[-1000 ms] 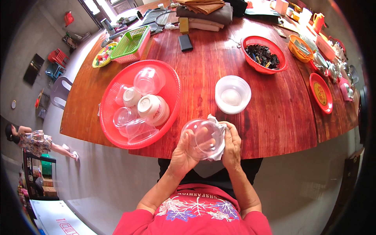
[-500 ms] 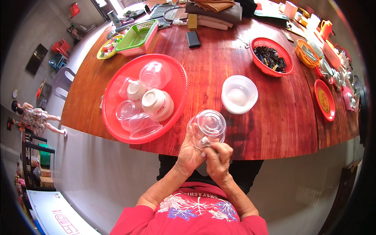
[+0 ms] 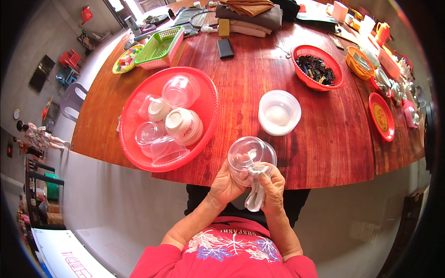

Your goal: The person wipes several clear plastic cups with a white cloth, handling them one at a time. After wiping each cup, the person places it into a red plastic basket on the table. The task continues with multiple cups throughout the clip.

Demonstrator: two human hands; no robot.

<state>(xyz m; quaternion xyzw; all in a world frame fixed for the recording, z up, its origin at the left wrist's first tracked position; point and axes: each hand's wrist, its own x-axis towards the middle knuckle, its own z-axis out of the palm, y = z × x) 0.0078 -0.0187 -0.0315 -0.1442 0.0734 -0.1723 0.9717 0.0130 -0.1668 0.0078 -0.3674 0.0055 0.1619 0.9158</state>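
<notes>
Observer: What has moved since the frame half a second ago?

Operator: On my remote feed, the right hand [image 3: 273, 189] has shifted from the near side of the clear bowl [image 3: 249, 149] to its right side. The white cloth [image 3: 255, 199], bunched at the fingertips then, now hangs below that hand.

Observer: State the bowl's position and the grip.

Operator: I read the bowl as held up over the near edge of the table [image 3: 241, 97]. The left hand [image 3: 225, 186] supports it from the left, fingers curled and visible through the wall. The right hand pinches the cloth, thumb uppermost, against the bowl; I cannot tell which finger pads touch the wall.

Observer: List the surroundings, nearest first.

Operator: Beyond the bowl, slightly right, I have a stack of whitish bowls [image 3: 279, 113]. To the left, a large red basket [image 3: 207, 127] contains clear vessels [image 3: 179, 91] and white bowls [image 3: 184, 126], bases up. Farther out, I note a red basket of dark pieces [image 3: 341, 69] at right, a black flat case [image 3: 225, 48] and a green basket [image 3: 160, 44] at far left.
</notes>
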